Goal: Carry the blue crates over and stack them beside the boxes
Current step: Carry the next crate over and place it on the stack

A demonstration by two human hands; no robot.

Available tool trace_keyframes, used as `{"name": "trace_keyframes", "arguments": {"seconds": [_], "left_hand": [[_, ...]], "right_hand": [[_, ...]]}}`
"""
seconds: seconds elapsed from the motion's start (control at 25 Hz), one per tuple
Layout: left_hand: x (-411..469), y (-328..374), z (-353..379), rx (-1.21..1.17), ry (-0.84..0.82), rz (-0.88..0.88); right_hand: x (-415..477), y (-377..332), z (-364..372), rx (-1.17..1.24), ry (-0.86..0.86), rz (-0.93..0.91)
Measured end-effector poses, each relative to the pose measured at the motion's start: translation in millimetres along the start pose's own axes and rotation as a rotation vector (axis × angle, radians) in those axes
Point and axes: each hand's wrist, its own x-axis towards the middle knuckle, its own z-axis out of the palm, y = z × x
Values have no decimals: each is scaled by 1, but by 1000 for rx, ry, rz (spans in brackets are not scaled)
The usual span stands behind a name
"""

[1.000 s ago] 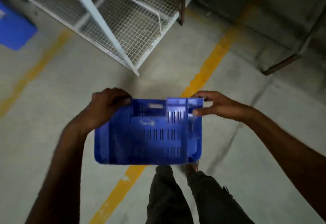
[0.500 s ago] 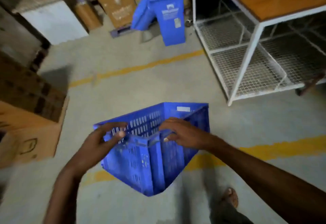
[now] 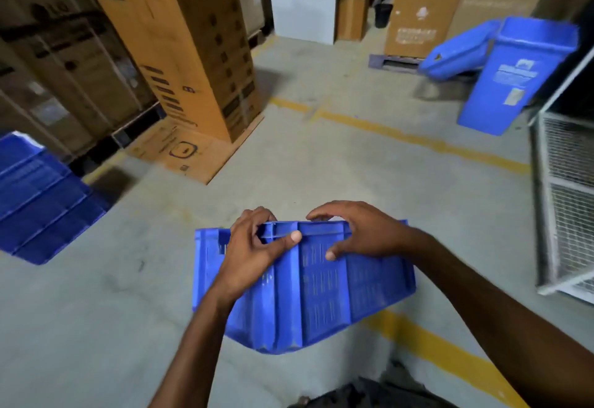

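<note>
As each grip, left hand [image 3: 254,247] and right hand [image 3: 363,237], clasps one blue crate [image 3: 321,295], two blue bins [image 3: 517,79] sit beyond.

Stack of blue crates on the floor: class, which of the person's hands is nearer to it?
Left. The left hand grips the rim of the carried crate on the side toward the stack; the right hand grips the same rim farther away.
</note>
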Motion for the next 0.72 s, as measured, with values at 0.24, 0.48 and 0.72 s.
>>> {"name": "trace_keyframes", "arguments": {"seconds": [0.24,0.48,0.72], "left_hand": [[-17,-63,-135,280,142,123],[-32,-172,-222,1079,-29,233],[16,-229,-305,1223,78,17]], "right_hand": [[137,-10,91,-173,-136,-76],[281,-28,206,-361,61,-558],[460,-84,231,-380,98,-700]]}}
